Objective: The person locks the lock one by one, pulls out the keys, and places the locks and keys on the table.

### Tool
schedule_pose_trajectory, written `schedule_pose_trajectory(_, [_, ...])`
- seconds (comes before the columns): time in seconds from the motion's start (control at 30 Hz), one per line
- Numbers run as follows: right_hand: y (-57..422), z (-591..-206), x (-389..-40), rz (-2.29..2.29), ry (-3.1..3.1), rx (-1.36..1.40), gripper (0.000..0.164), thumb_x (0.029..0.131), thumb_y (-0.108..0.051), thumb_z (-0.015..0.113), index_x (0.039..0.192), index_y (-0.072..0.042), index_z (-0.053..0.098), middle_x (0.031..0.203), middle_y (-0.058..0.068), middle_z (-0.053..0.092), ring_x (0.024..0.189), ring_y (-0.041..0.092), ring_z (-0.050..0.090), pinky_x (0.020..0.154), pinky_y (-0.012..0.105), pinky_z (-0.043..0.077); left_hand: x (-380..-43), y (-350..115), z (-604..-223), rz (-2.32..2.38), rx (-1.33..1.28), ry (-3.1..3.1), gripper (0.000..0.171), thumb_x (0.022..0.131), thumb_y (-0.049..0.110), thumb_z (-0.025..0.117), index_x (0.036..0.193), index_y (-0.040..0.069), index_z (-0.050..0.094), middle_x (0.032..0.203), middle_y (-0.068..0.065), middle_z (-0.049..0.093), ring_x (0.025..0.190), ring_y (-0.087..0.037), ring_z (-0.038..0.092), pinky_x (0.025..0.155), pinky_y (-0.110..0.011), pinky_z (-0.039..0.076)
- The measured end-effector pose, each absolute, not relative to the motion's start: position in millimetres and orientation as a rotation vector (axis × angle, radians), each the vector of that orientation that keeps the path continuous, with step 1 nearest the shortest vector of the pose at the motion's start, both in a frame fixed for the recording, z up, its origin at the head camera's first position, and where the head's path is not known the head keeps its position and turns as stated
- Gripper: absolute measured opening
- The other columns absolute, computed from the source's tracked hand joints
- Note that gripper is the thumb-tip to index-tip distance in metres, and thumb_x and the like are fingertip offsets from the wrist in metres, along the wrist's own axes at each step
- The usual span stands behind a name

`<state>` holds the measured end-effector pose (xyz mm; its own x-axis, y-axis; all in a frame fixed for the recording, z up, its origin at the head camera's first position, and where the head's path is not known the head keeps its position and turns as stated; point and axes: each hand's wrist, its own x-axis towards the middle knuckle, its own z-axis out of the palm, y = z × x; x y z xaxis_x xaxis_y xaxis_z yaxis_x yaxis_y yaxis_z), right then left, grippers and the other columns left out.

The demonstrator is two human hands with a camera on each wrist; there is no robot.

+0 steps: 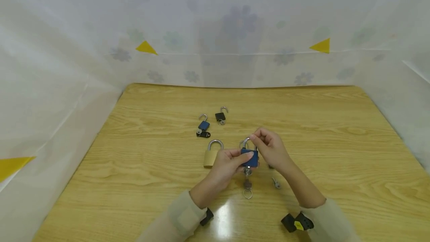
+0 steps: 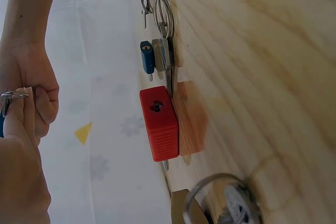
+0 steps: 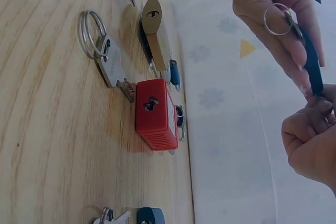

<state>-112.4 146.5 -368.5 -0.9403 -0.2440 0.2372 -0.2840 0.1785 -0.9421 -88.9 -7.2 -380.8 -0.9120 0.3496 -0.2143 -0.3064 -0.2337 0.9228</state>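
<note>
A blue padlock [image 1: 249, 158] is gripped in my left hand [image 1: 224, 165], the thumb lying across the front of its body. My right hand [image 1: 271, 149] pinches the top of its steel shackle [image 1: 246, 140] between thumb and fingers. From the lock's lower end juts a key [image 1: 247, 171] with a ring [image 3: 277, 19]. Below and behind the held lock, a red padlock [image 3: 156, 114] stands on the table; in the head view its body is hidden. Close to my left hand is a large brass padlock [image 1: 209, 158], partly covered by the fingers.
At the back lie an opened blue padlock [image 1: 203, 125] with a black tag [image 1: 203, 135] and an opened black padlock [image 1: 220, 117]. A ringed key [image 3: 110, 64] lies before the red padlock. Right of it are another key [image 1: 276, 183] and a small blue padlock [image 3: 150, 215].
</note>
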Motion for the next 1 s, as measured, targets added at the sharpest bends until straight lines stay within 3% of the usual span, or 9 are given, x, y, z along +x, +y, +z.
schedule_pose_trajectory(0.27, [150.0, -365.8, -109.9, 1.935, -2.407, 0.318, 0.023, 0.097, -0.011, 0.047, 0.093, 0.010, 0.056, 0.054, -0.009, 0.043, 0.045, 0.002, 0.034, 0.039, 0.019, 0.030, -91.6, -5.1, -380.4, 2.231, -0.033, 1.554, 0.029, 0.090, 0.004, 0.057, 0.112, -0.016, 0.057, 0.106, -0.029, 0.064, 0.075, -0.012, 0.069, 0.073, -0.022, 0.056])
schedule_pose_trajectory(0.43, [155.4, -372.2, -94.3, 1.878, -2.520, 0.082, 0.027, 0.099, -0.014, 0.043, 0.087, 0.008, 0.053, 0.056, -0.004, 0.045, 0.045, 0.003, 0.036, 0.039, 0.018, 0.032, -96.2, -6.1, -379.0, 2.227, -0.131, 1.604, 0.029, 0.090, 0.007, 0.058, 0.111, -0.012, 0.059, 0.106, -0.025, 0.066, 0.080, -0.012, 0.069, 0.071, -0.020, 0.056])
schedule_pose_trajectory(0.6, [156.1, -382.2, -74.3, 2.026, -2.689, 0.370, 0.032, 0.101, -0.012, 0.037, 0.091, 0.013, 0.054, 0.068, 0.004, 0.051, 0.052, 0.005, 0.046, 0.045, 0.022, 0.042, -98.3, -8.5, -379.3, 2.263, -0.140, 1.612, 0.031, 0.090, 0.007, 0.059, 0.111, -0.015, 0.058, 0.094, -0.015, 0.071, 0.077, -0.008, 0.068, 0.069, -0.017, 0.055])
schedule_pose_trajectory(0.77, [147.2, -387.1, -64.4, 2.238, -2.522, 0.559, 0.036, 0.100, -0.012, 0.039, 0.091, 0.019, 0.054, 0.072, -0.004, 0.058, 0.059, 0.003, 0.053, 0.051, 0.024, 0.050, -97.6, -8.4, -380.8, 2.313, -0.110, 1.576, 0.032, 0.090, 0.005, 0.058, 0.110, -0.019, 0.056, 0.083, -0.005, 0.071, 0.071, -0.005, 0.067, 0.067, -0.016, 0.055])
schedule_pose_trajectory(1.0, [135.5, -394.0, -60.5, 2.338, -2.350, 0.406, 0.031, 0.096, -0.008, 0.049, 0.085, 0.021, 0.050, 0.070, -0.007, 0.059, 0.058, 0.002, 0.053, 0.052, 0.020, 0.050, -98.3, -4.4, -382.9, 2.350, -0.147, 1.537, 0.032, 0.090, 0.005, 0.058, 0.113, -0.017, 0.056, 0.101, -0.024, 0.068, 0.080, -0.014, 0.069, 0.075, -0.021, 0.055])
